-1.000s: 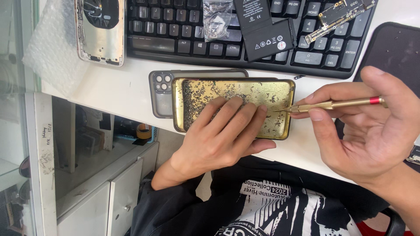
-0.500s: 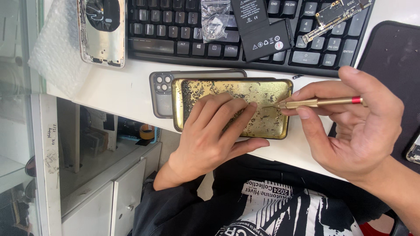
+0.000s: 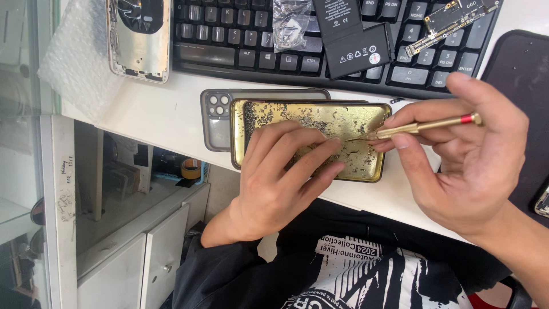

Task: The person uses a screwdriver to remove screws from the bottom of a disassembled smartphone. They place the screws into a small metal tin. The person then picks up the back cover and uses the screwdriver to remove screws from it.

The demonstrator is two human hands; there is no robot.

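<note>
A gold-coloured phone back housing [image 3: 291, 117] lies inside-up at the desk's front edge, flecked with dark residue. My left hand [image 3: 280, 177] presses flat on it, fingers spread over its middle. My right hand [image 3: 469, 166] pinches a slim gold tool with a red band [image 3: 426, 126]; its fine tip rests on the housing's inner face just past my left fingertips. A grey phone case [image 3: 216, 120] with camera cut-outs lies under the housing, sticking out to the left.
A black keyboard [image 3: 229, 40] sits behind, carrying a black phone battery [image 3: 351, 37], a small plastic bag of parts [image 3: 290, 23] and a circuit board [image 3: 452, 20]. A silver phone frame [image 3: 140, 37] lies on bubble wrap [image 3: 77, 74] at left. A black mat [image 3: 523, 86] is at right.
My right hand and the tool have shifted slightly left along the housing; my left hand has kept its place on it.
</note>
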